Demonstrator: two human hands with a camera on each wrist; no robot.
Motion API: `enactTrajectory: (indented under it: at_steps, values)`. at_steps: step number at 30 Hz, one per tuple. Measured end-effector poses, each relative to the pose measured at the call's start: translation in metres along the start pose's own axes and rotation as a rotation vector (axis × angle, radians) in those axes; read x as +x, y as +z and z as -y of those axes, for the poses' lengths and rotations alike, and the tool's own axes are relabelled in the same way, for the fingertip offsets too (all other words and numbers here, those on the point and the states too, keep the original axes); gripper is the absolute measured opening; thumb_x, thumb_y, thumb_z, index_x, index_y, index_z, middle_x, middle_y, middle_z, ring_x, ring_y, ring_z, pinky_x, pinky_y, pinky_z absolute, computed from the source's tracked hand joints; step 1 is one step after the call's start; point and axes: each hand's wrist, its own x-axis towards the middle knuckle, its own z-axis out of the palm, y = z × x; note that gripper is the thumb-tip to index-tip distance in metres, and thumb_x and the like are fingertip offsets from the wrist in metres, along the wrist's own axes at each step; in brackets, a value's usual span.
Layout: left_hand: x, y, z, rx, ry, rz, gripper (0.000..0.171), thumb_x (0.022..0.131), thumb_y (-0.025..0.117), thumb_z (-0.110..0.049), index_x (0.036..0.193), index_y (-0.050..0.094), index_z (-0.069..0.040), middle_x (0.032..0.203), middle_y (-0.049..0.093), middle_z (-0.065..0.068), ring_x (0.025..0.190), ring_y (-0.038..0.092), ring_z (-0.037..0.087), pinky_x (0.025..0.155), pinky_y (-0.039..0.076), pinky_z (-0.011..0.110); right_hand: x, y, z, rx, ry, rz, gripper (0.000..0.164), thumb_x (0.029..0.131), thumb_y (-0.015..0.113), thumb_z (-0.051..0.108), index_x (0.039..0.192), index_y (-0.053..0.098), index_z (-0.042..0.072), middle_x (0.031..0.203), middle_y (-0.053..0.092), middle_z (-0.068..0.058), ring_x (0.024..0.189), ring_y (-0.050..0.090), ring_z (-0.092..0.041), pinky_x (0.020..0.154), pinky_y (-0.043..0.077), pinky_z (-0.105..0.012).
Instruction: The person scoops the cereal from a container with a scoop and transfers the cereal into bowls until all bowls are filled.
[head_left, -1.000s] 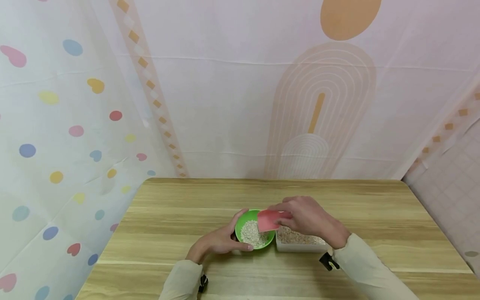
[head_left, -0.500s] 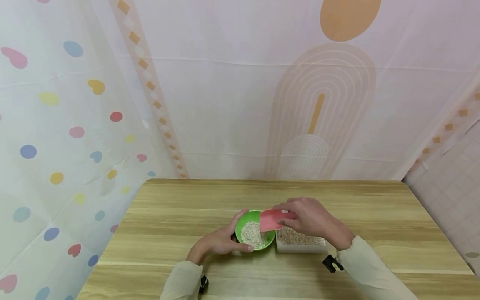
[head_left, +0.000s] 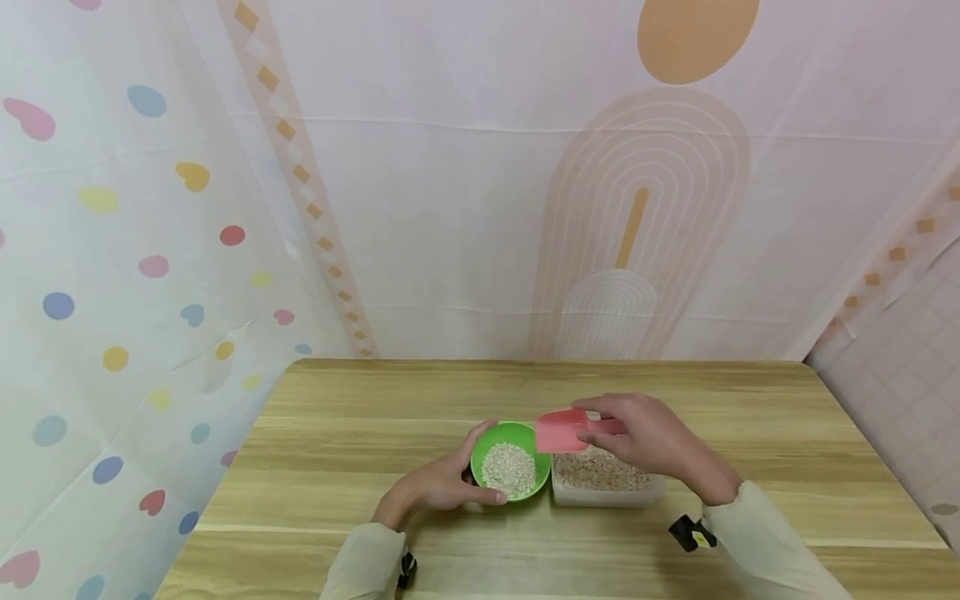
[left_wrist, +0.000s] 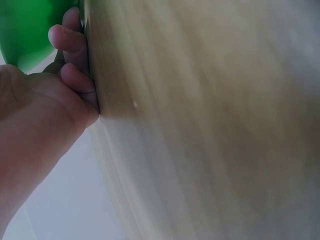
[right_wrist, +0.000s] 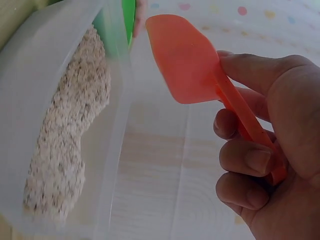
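Left hand (head_left: 444, 483) grips a round green bowl (head_left: 512, 432), probably steadying it, inside the far edge of the wooden bench (head_left: 390, 408); right hand (head_left: 651, 435) holds a pink plastic scoop (head_left: 559, 432) by its handle.

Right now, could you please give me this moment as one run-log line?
left hand: holds bowl; right hand: holds scoop near tub; flakes: in bowl and tub

On the surface (head_left: 360, 408), the bowl (head_left: 517, 435), oats (head_left: 509, 468) inside, stands just left of the tub (head_left: 606, 498); the left hand (head_left: 448, 483) is at the bowl's left, the scoop (head_left: 561, 432) above the tub's back-left part.
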Motion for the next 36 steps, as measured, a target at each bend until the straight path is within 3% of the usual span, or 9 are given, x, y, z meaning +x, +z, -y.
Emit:
enactTrajectory:
  at_steps: [7,13,26,36]
  values:
    - [0.0,0.001,0.0,0.002,-0.01,-0.005,0.112,0.081,0.082,-0.042,0.159,0.003,-0.029,0.155,0.032,0.022,0.141,0.033,0.036,0.115,0.024,0.059,-0.016,-0.009,-0.013,-0.041,0.012,-0.056,0.037,0.09,0.074,0.027,0.123,0.07,0.01,0.111,0.073,-0.002,0.089,0.067,-0.013,0.079,0.056,-0.041]
    - [0.0,0.001,0.002,0.004,-0.012,-0.008,0.113,0.081,0.081,-0.042,0.16,0.002,-0.029,0.156,0.029,0.024,0.142,0.031,0.037,0.115,0.024,0.06,-0.027,-0.012,-0.023,-0.051,0.019,-0.069,0.04,0.084,0.08,0.024,0.12,0.071,0.009,0.104,0.074,0.0,0.077,0.059,-0.004,0.07,0.053,-0.032]
    - [0.0,0.0,0.002,0.01,-0.006,0.0,0.112,0.081,0.081,-0.042,0.16,0.002,-0.029,0.156,0.03,0.023,0.142,0.031,0.036,0.115,0.023,0.059,-0.041,-0.015,-0.035,-0.096,0.079,-0.014,0.041,0.081,0.082,0.029,0.116,0.073,0.009,0.099,0.073,0.001,0.073,0.054,-0.002,0.064,0.049,-0.029]
    - [0.0,-0.002,0.001,0.025,-0.024,-0.004,0.112,0.081,0.081,-0.045,0.159,0.002,-0.032,0.157,0.029,0.024,0.142,0.031,0.04,0.114,0.025,0.062,-0.042,-0.016,-0.033,-0.158,0.114,0.056,0.041,0.079,0.083,0.029,0.115,0.073,0.011,0.101,0.075,-0.002,0.08,0.066,-0.013,0.066,0.054,-0.035]
